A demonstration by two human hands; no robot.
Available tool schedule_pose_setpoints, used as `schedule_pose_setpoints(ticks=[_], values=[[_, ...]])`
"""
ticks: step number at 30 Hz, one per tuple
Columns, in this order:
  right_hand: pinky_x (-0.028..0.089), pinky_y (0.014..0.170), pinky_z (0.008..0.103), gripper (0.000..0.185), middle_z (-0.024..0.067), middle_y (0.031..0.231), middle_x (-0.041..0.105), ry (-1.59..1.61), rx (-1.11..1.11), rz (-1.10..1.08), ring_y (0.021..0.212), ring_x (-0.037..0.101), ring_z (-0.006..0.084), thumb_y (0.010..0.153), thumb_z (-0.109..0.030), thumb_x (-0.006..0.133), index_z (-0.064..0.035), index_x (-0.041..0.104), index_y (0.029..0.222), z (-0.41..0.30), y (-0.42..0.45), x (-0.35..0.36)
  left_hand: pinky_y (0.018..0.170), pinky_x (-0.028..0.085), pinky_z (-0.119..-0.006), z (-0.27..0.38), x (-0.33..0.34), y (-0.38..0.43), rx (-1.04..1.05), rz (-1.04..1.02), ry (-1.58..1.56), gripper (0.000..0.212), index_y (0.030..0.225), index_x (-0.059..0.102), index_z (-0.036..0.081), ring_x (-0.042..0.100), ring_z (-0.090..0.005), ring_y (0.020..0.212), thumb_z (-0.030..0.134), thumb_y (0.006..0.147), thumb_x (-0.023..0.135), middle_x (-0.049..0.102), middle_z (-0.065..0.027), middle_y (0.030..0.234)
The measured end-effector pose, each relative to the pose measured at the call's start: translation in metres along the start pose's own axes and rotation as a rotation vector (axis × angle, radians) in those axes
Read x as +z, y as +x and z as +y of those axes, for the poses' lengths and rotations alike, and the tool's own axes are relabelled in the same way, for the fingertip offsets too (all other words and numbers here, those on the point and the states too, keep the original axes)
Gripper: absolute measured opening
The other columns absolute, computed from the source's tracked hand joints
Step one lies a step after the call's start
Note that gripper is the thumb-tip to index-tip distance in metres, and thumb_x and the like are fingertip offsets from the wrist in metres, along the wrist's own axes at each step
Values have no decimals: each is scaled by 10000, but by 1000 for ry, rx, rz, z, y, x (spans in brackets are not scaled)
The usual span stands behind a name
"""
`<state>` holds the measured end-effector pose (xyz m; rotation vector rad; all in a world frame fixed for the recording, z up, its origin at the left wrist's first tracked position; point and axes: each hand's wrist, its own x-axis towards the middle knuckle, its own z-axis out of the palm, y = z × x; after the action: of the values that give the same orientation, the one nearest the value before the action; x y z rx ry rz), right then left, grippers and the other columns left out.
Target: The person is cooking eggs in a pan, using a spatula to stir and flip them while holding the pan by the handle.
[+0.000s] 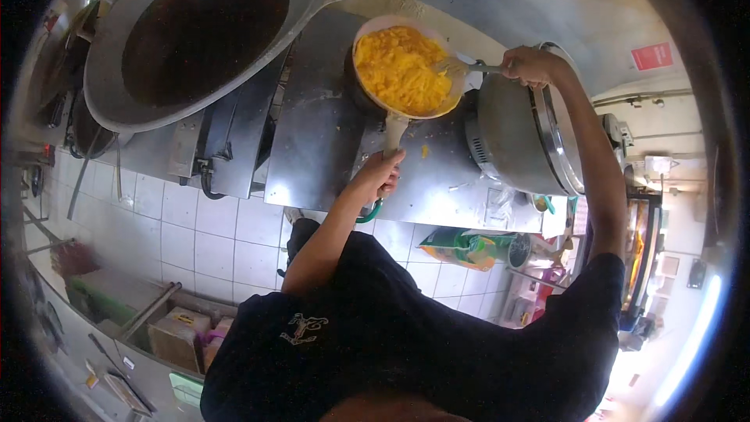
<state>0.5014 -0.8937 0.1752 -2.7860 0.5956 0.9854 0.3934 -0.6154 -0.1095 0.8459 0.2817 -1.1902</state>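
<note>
My left hand point(378, 179) is wrapped around the pale handle point(395, 132) of a frying pan point(375, 23) with a light-coloured inside. Yellow scrambled egg point(401, 73) in loose, moist folds fills most of the pan. From the right side, my right hand point(533, 67) grips the grey handle of a slotted turner point(452, 65). The turner's head rests at the right edge of the egg, partly over it. Whatever supports the pan is mostly hidden beneath it.
A large metal wok point(105, 76) of dark liquid stands at the left. Close on the right is a big lidded pot point(512, 135). Egg scraps point(425, 151) and a clear plastic bag point(501, 205) lie on the steel counter point(310, 111). A green hose point(370, 212) hangs at its front edge.
</note>
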Motion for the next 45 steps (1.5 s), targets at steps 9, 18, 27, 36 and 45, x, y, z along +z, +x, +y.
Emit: schedule_pose_setpoints(ticks=[9,18,27,36,45], values=[[525,708,447,239,214,825,660,-749,-180,276,762,656,364,821,-127,506,26,635,951,26,77,60,347,231,-237,6,9,-12,19,40,2,287,836,407,150,280,-40,418,339,887,618,334,72,583],[435,376,299,266,69,573,568,-631,156,-238,447,546,166,852,-228,526,-25,635,984,-60,37,36,347,252,-234,-2,3,-7,101,14,-42,259,805,455,152,345,-55,432,335,863,630,392,63,587],[224,289,146,390,-71,572,303,-10,403,-882,369,241,1,980,-359,395,-106,511,1253,-96,40,6,348,247,-234,-5,-1,-1,97,-28,-48,276,825,442,149,340,-58,433,354,861,623,375,61,592],[240,264,138,395,-78,572,262,231,352,-1004,364,219,-15,1004,-359,353,-147,459,1320,-54,54,13,357,246,-232,6,3,-9,19,3,-22,248,851,414,141,285,-52,434,304,902,595,331,52,594],[269,257,135,395,-77,559,286,553,182,-1129,358,252,-7,1014,-288,312,-154,395,1376,-29,52,46,375,270,-238,4,1,-6,23,37,61,289,862,422,135,321,-61,460,352,887,611,359,47,609]])
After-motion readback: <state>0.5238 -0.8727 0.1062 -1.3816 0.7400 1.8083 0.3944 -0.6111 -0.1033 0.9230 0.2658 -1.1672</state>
